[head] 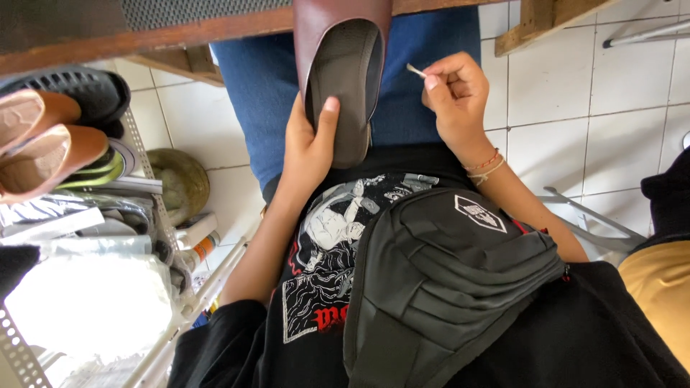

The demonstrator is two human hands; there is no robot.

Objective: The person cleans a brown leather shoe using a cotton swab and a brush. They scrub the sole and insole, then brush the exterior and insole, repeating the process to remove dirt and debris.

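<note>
Now, from left to right:

Rack: a metal rack [147,169] stands far to the left of the left hand. It has tan shoes [43,147] and a black shoe [86,90] on top, and bags and paper lower down.

Pot: a round green pot [180,183] sits on the white floor [596,122], between the rack and the left arm.

Left hand: the left hand [309,140] holds a dark red shoe [345,79]. The fingers wrap around the heel end and the thumb lies on the grey sole. The sole faces up.

Shoe: it rests on the blue lap, its toe end pointing away toward a wood bench edge [144,36] above the hands.

Right hand: the right hand [453,93] is just right of the shoe, not touching it. Finger and thumb pinch a small pale stick [415,70]. The stick tip points at the shoe. Two thin bands sit on the wrist.

Bag: a black bag [445,280] hangs on the chest, below both hands.

Person: a yellow and black sleeve [661,273] shows far to the right.
</note>
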